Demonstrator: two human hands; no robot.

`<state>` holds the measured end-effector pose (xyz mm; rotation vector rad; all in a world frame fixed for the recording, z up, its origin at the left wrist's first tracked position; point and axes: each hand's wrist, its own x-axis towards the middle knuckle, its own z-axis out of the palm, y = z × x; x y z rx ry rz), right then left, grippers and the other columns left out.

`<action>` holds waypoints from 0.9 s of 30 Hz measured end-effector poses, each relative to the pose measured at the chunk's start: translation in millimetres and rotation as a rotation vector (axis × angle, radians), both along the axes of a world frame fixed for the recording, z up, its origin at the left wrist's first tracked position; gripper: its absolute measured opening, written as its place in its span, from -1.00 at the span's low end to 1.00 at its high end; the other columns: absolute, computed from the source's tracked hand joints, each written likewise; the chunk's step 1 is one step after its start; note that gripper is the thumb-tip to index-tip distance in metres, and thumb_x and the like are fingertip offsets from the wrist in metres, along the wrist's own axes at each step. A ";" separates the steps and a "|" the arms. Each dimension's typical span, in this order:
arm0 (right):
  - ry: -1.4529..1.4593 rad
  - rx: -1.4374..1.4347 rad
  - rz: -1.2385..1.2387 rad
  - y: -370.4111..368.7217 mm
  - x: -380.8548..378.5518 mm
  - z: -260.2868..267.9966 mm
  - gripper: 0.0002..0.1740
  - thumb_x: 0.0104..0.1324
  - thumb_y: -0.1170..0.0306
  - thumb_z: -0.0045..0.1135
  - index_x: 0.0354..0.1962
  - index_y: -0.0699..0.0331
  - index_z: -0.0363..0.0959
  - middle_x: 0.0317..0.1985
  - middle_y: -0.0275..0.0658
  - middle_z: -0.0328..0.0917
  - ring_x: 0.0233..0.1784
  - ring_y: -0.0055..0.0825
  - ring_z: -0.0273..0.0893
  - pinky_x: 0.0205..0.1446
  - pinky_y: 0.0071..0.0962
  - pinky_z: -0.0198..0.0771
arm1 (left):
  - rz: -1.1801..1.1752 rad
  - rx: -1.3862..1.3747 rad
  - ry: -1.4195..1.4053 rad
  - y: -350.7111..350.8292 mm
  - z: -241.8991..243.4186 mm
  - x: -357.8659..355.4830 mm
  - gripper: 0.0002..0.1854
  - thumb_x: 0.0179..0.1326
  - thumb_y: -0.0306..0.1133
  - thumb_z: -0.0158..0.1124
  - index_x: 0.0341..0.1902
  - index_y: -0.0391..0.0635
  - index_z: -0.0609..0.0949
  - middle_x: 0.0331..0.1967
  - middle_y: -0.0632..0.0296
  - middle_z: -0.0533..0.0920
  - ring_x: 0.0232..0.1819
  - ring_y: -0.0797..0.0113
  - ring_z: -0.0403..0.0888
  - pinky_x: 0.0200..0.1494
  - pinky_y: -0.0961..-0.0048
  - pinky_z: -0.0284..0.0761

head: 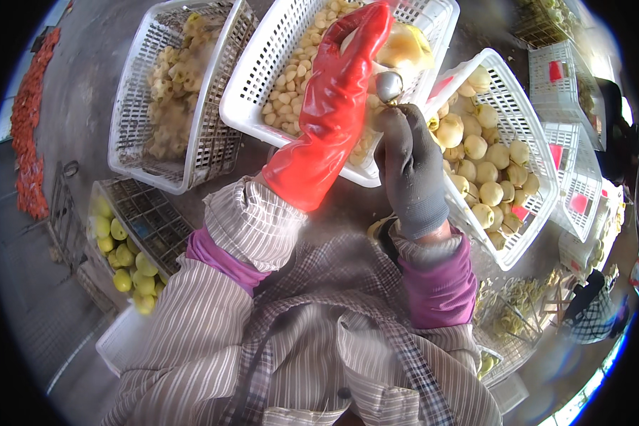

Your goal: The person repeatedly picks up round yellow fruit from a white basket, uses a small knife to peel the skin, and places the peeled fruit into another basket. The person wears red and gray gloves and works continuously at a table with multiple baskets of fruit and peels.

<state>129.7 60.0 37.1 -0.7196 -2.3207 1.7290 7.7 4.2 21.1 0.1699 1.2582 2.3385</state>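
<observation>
My left hand (338, 101), in a long red rubber glove, grips a peeled pale-yellow fruit (407, 45), possibly a pear, with a strip of yellow skin showing. My right hand (411, 170), in a grey knit glove, is closed around a small tool with a rounded metal spoon-like head (389, 87). That head is just below the fruit; whether it touches cannot be made out. Under both hands stands a white perforated plastic crate (245, 101) with many small pale rounded pieces (290, 85). The tool's handle is hidden in my right fist.
A white crate (548, 175) of peeled fruits (484, 160) tilts at right. Another crate (125, 122) at left holds hollowed pale pieces (178, 90). Unpeeled yellow-green fruits (133, 261) fill a crate below it. Stacked crates (564, 74) and a person (591, 314) are farther right.
</observation>
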 end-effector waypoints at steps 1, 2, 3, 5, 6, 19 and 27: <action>0.055 -0.007 -0.055 -4.1 -2.1 -1.0 -0.75 0.48 0.29 -0.04 -0.16 0.35 0.40 -0.44 -0.01 0.46 -0.36 -0.12 0.48 -0.27 -0.26 0.34 | 0.018 -0.112 0.145 -1.0 -0.5 0.9 -0.46 0.35 -0.10 0.24 0.29 -0.13 0.45 0.19 0.10 0.48 0.10 0.24 0.56 0.18 0.35 0.51; 0.064 -0.033 -0.002 -4.4 -2.9 0.8 -0.73 0.50 0.27 -0.07 -0.18 0.34 0.41 -0.48 -0.09 0.41 -0.41 -0.24 0.41 -0.31 -0.34 0.30 | 0.053 -0.054 0.042 0.3 -1.6 2.5 -0.56 0.34 -0.13 0.26 0.17 -0.14 0.56 0.15 0.12 0.54 0.09 0.28 0.57 0.15 0.36 0.51; 0.125 -0.050 -0.007 -8.6 -5.1 1.5 -0.67 0.52 0.21 -0.12 -0.21 0.32 0.42 -0.56 -0.26 0.32 -0.52 -0.49 0.28 -0.40 -0.49 0.20 | 0.040 -0.058 0.041 0.6 -2.9 2.5 -0.61 0.34 -0.16 0.25 0.13 -0.13 0.58 0.13 0.14 0.57 0.08 0.26 0.57 0.15 0.35 0.51; 0.119 -0.206 0.038 -6.8 -5.0 7.5 -0.61 0.54 0.14 -0.16 -0.24 0.31 0.43 -0.59 -0.37 0.29 -0.57 -0.66 0.23 -0.45 -0.60 0.17 | 0.078 -0.033 0.043 0.8 -6.8 0.9 -0.69 0.34 -0.23 0.22 0.06 -0.13 0.63 0.07 0.20 0.64 0.08 0.23 0.58 0.14 0.33 0.51; 0.050 -0.345 0.090 -1.9 -2.6 11.1 -0.61 0.54 0.14 -0.15 -0.24 0.31 0.42 -0.54 -0.32 0.35 -0.52 -0.58 0.31 -0.40 -0.55 0.24 | 0.050 -0.010 0.025 -0.9 -8.9 -1.8 -0.67 0.35 -0.21 0.20 0.07 -0.14 0.61 0.07 0.20 0.63 0.07 0.21 0.59 0.12 0.27 0.54; -0.318 -0.770 0.160 14.7 0.0 30.0 -0.58 0.55 0.09 -0.26 -0.32 0.22 0.37 -0.61 -0.37 0.24 -0.63 -0.68 0.16 -0.57 -0.63 0.10 | 0.072 -0.129 0.280 -9.6 -10.0 -2.5 -0.67 0.41 -0.18 0.05 0.00 -0.12 0.65 -0.07 0.19 0.69 -0.03 0.26 0.62 0.12 0.36 0.49; -0.070 -1.943 0.389 18.2 -11.7 -12.7 -0.50 0.55 -0.07 -0.35 -0.23 0.19 0.29 -0.76 -0.45 0.10 -0.85 -0.74 -0.10 -0.85 -0.65 -0.15 | -0.202 0.279 -0.628 -12.2 1.6 -9.8 -0.49 0.39 -0.02 0.13 0.21 -0.16 0.53 0.09 0.11 0.62 0.06 0.20 0.61 0.19 0.28 0.50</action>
